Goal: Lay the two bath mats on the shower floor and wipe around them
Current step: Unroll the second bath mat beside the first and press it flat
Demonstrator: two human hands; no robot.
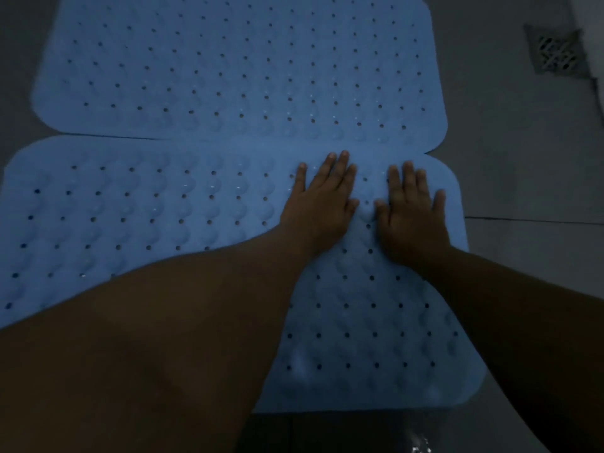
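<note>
Two blue rubber bath mats lie flat on the grey tiled shower floor (510,165), both dotted with rows of small drain holes and raised bumps. The far bath mat (235,60) fills the upper part of the view. The near bath mat (130,217) lies just in front of it, and their long edges meet along a seam: a thin dark gap shows between them at the left, while toward the right the edges touch or slightly overlap, and which of the two I cannot tell.

Both hands rest palm-down on the near mat, close to that seam on its right-hand part. The left hand (322,201) lies flat with its fingers straight and spread a little, fingertips reaching up to the seam. The right hand (413,214) lies just beside it, likewise flat with fingers extended and thumb out toward the left hand. Neither grips anything; both press on the mat's surface. The two thumbs nearly meet over a raised bump.

A square metal floor drain (557,53) with a lattice grate sits in the floor at the upper right, well apart from the mats. Near the bottom edge, a small wet glint (420,444) shows on the dark floor.
</note>
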